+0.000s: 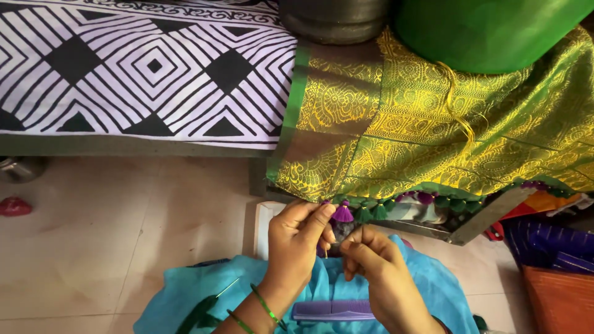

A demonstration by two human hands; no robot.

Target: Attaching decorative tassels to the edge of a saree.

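Note:
A green and gold brocade cloth (433, 130) hangs over a bed's edge, its hem lined with green and purple tassels (377, 210). My left hand (298, 238) pinches the hem beside a purple tassel (342, 214). My right hand (370, 256), just below and to the right, has its fingers closed together, seemingly on fine thread too thin to see clearly. A loose skein of yellow thread (458, 111) lies on the cloth. A purple comb (331, 309) rests on the blue fabric (192, 291) over my lap, between my wrists.
A black-and-white patterned sheet (136, 68) covers the bed at left. A dark metal pot (334, 18) and green cloth bundle (482, 31) sit at top. Folded purple and orange fabrics (550, 260) lie at right. Beige tiled floor (93, 235) spreads left, with a red scrap (13, 206).

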